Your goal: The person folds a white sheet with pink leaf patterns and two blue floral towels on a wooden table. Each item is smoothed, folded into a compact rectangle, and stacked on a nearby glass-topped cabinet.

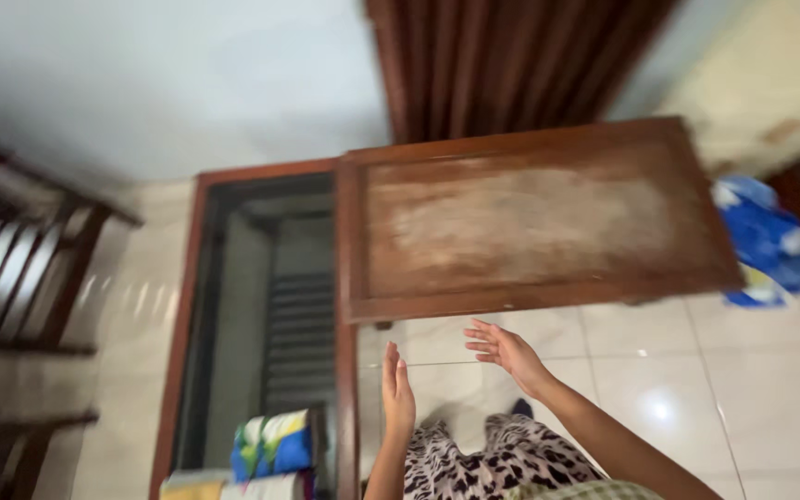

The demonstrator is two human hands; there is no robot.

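My left hand (397,393) is raised edge-on with fingers straight and together, holding nothing, just below the near edge of a brown wooden table top (530,222). Held flat with fingers spread, my right hand (504,352) hovers palm down over the tiled floor, a little below the same table edge. Neither hand touches anything. The wooden top looks dusty and worn in the middle. A black-and-white patterned garment (493,463) covers my legs at the bottom.
A lower glass-topped table with a wooden frame (187,306) stands to the left, folded colourful cloths (270,444) on it. A slatted wooden chair (20,268) is at far left, a blue bag (766,243) at right, and a dark red curtain (502,65) behind.
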